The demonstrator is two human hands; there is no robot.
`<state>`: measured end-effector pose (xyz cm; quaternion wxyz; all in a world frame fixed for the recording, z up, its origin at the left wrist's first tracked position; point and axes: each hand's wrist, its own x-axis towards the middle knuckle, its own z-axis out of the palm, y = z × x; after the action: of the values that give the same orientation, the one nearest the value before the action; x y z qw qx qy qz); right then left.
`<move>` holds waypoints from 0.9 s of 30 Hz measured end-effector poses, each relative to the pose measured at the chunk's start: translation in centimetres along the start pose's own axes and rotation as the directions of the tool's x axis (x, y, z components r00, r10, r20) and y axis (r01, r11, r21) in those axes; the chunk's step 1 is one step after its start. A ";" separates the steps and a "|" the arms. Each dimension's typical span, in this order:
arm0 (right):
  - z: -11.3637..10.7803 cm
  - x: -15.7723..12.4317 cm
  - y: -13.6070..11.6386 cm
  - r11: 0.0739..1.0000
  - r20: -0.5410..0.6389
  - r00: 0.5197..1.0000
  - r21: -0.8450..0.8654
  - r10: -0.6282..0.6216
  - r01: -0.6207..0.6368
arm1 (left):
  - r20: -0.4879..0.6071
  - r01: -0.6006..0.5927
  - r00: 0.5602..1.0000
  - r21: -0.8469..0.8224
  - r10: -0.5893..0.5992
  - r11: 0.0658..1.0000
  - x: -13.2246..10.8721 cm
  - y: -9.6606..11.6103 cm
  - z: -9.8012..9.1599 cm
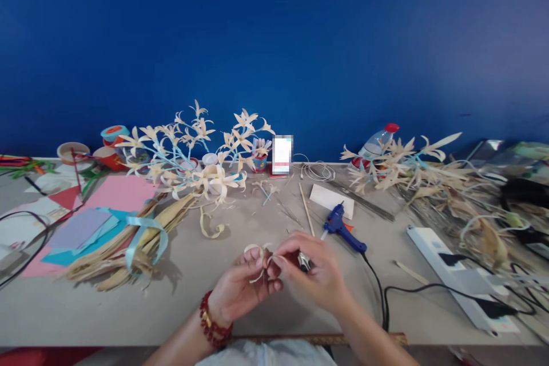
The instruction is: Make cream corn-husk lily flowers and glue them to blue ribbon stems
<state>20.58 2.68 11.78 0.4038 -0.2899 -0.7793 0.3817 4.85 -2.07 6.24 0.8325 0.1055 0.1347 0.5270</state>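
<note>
Strip of pale, curled, husk-like material [252, 246] is sitting at lower centre, the left hand [245, 284] clamping it, apparently for steadiness; the right hand [316, 267] is pinching another part, seemingly for precision. A blue plastic glue gun [343, 230] is lying right of centre, likely for reach.

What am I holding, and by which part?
A thin, curled, pale cream strip, in the fingertips of your left hand and right hand; whether by its ends or middle is hidden.
</note>
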 end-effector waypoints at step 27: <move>-0.6 1.6 -0.6 0.918 0.110 0.971 -0.317 -0.214 0.239 | -0.018 0.029 0.999 -0.001 -0.029 1.000 0.0 -0.2 0.1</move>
<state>20.24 3.80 13.12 0.3625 -0.2468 -0.8744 0.2076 5.08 -2.11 6.26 0.8388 0.0988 0.1434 0.5158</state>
